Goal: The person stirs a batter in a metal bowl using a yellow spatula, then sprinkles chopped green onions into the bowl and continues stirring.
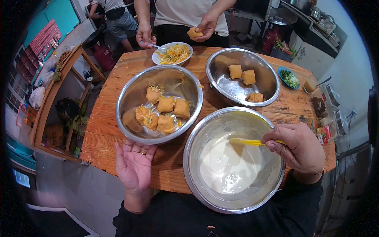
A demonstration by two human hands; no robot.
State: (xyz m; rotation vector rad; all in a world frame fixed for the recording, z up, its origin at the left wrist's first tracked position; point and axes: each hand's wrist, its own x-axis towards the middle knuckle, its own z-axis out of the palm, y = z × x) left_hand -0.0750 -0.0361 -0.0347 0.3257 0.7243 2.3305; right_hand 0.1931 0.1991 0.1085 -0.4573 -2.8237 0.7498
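My right hand (298, 147) is closed round a yellow spatula (252, 142), its flat end over pale, runny batter (229, 166). The batter lies in a large steel bowl (190, 173) close to my body, its inner wall smeared. Palm up and fingers stretched out, my left hand (135, 164) is at the near edge of a second steel bowl (120, 104), its fingertips partly hidden by the bowl. In that bowl sit several stuffed tofu pieces (166, 104) with shreds of bean sprout. A third steel bowl (210, 77) at the right back contains three plain tofu pieces (235, 71).
Across the wooden table (100, 130), a person holds a tofu piece (194, 33) and a spoon (157, 46) over a white bowl (154, 59) of sprout filling. A blue plate (281, 75) of chopped greens and a glass jar (310, 85) stand at right; wooden shelving (59, 89) is left.
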